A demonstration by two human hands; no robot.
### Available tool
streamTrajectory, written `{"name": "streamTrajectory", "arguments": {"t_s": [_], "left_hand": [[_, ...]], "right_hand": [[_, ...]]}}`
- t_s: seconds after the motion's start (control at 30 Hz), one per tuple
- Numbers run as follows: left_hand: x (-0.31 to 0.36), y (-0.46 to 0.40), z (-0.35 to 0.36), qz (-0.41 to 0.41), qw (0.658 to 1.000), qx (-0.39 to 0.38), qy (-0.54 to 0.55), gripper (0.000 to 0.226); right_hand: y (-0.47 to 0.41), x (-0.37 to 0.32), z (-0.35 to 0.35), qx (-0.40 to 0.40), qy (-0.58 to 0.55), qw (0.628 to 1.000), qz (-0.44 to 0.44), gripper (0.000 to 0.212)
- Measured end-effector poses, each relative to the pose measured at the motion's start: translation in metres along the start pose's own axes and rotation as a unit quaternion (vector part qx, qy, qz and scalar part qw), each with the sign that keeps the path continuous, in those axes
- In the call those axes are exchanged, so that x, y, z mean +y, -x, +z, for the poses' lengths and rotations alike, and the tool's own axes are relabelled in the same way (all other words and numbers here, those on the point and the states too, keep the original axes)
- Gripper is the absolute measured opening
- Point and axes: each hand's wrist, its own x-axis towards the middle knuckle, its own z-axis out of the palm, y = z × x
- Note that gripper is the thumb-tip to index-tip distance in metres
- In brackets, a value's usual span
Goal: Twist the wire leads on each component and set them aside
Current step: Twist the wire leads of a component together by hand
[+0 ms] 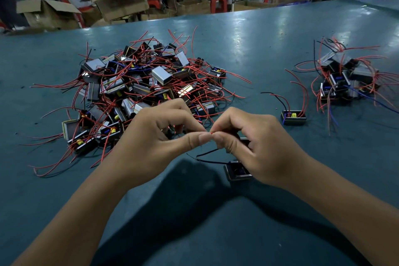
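Two hands meet over the teal table (248, 34): left hand (155, 136) and right hand (254, 142) each pinch the red wire tip (212, 133) between thumb and forefinger. Held component (237, 170) lies under the right hand; large pile (146, 84) behind, smaller pile (345, 77) far right, single unit (293, 117) between.

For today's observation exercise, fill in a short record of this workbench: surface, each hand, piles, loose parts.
surface: teal table
left hand: pinches the red wire tip
right hand: pinches the same wire tip
big pile: boxy parts with red wires, left of centre
small pile: far right
single part: between the piles, apart from both
part under right hand: black wires, partly hidden
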Motion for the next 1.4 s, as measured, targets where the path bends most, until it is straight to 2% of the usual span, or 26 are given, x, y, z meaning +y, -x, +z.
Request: {"name": "streamTrajectory", "arguments": {"t_s": [0.1, 0.2, 0.27, 0.33, 0.4, 0.43, 0.53, 0.6, 0.73, 0.87, 1.03, 1.2, 1.4], "left_hand": [[0.001, 0.001, 0.005, -0.114, 0.984, -0.012, 0.14, 0.014], [0.003, 0.001, 0.014, -0.261, 0.922, -0.024, 0.285, 0.015], [0.004, 0.0, 0.017, -0.294, 0.901, -0.022, 0.317, 0.012], [0.002, 0.001, 0.015, -0.244, 0.936, -0.001, 0.253, 0.014], [0.0, 0.001, 0.007, -0.145, 0.982, 0.023, 0.116, 0.009], [-0.002, 0.0, 0.003, -0.092, 0.994, 0.029, 0.046, 0.006], [-0.005, 0.0, -0.004, 0.045, 0.994, 0.032, -0.094, 0.017], [-0.005, 0.0, -0.002, 0.084, 0.986, 0.042, -0.141, 0.017], [-0.007, 0.0, 0.001, 0.129, 0.967, 0.08, -0.204, 0.014], [-0.007, -0.002, 0.002, 0.161, 0.959, 0.081, -0.218, 0.014], [-0.004, -0.001, -0.001, 0.151, 0.96, 0.101, -0.211, 0.015], [-0.002, -0.001, 0.001, 0.181, 0.949, 0.109, -0.233, 0.009], [-0.004, -0.001, 0.003, 0.183, 0.952, 0.112, -0.218, 0.008]], "right_hand": [[0.0, 0.0, 0.0, 0.008, 0.038, 0.999, -0.027, 0.015], [0.0, -0.001, 0.0, 0.009, 0.072, 0.996, -0.044, 0.017], [0.0, 0.0, 0.001, 0.005, 0.056, 0.998, -0.033, 0.016], [0.0, 0.002, 0.0, 0.001, 0.001, 1.0, 0.006, 0.013], [-0.001, 0.003, -0.001, 0.005, -0.041, 0.998, 0.042, 0.01], [-0.001, 0.003, -0.002, 0.007, -0.053, 0.997, 0.053, 0.009], [-0.001, 0.003, -0.002, 0.007, -0.076, 0.995, 0.068, 0.007], [0.0, 0.002, -0.002, 0.001, -0.082, 0.994, 0.07, 0.008], [0.0, 0.001, -0.001, -0.01, -0.09, 0.993, 0.071, 0.007], [0.001, 0.001, 0.0, -0.017, -0.086, 0.994, 0.066, 0.01], [0.0, 0.003, 0.0, -0.018, -0.116, 0.99, 0.079, 0.01], [0.001, 0.005, 0.001, -0.025, -0.149, 0.983, 0.101, 0.01], [0.001, 0.005, 0.001, -0.023, -0.179, 0.977, 0.115, 0.011]]}}
